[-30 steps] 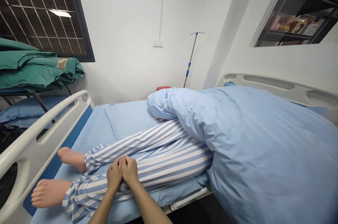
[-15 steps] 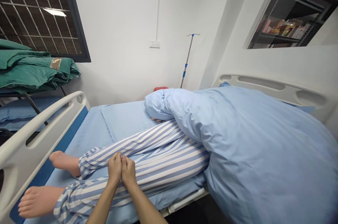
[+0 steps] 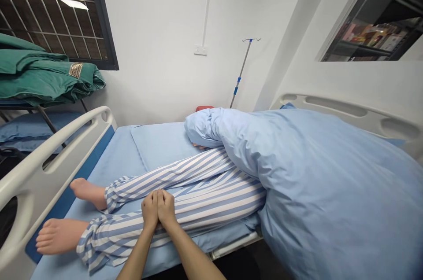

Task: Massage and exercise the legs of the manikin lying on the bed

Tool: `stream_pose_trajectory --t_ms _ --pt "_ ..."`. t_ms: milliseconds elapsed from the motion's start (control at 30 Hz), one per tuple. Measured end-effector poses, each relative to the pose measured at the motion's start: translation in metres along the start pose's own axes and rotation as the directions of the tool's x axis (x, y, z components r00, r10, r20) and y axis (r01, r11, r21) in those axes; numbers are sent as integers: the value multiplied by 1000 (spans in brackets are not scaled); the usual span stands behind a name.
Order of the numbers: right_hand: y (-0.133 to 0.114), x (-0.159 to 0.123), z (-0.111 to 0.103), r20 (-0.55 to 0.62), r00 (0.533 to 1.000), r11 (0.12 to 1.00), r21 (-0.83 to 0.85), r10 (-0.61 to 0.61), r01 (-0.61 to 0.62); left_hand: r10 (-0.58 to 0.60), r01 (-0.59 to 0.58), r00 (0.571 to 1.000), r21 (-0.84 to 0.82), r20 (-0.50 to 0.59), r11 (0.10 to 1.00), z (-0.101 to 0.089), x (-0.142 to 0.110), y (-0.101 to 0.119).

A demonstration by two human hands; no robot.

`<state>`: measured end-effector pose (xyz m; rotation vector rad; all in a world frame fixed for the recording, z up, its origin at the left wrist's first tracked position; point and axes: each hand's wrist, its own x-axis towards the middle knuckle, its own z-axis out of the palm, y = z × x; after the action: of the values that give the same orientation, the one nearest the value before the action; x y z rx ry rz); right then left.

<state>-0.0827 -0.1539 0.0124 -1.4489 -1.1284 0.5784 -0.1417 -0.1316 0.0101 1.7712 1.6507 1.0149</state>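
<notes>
My left hand [image 3: 150, 211] and my right hand [image 3: 165, 205] are both closed into fists, pressed side by side with thumbs up. Nothing shows between their curled fingers. They are over the nearer leg of a lying figure that looks like a manikin; whether they touch the cloth I cannot tell. Blue-and-white striped trousers [image 3: 211, 209] cover its legs. Its bare feet, the nearer foot [image 3: 59, 236] and the farther foot [image 3: 88, 192], point left. A light blue quilt [image 3: 313, 174] is heaped over the upper body, hiding it, with fingertips peeking out at its far edge.
The bed has a pale footboard [image 3: 79, 130] on the left and a headboard [image 3: 357, 112] at the right. An IV pole [image 3: 243, 66] stands by the far wall. Green folded cloth [image 3: 49, 77] lies on a rack below the barred window [image 3: 59, 11].
The view has shifted slightly, so the bed and room appear a little farther right. My fists stay together over the nearer leg.
</notes>
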Motion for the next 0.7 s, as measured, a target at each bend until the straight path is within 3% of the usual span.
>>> stream_pose_trajectory --t_ms 300,500,700 --pt "-32 24 -35 -69 994 993 -86 -88 82 -6 4 1000 65 30 998 4 0 6" --pt "-3 12 -28 41 996 983 -165 -77 83 8 -16 998 145 62 989 7 -2 6" --pt "11 9 -25 -17 999 977 -210 -49 44 13 -28 997 202 76 979 8 -4 8"
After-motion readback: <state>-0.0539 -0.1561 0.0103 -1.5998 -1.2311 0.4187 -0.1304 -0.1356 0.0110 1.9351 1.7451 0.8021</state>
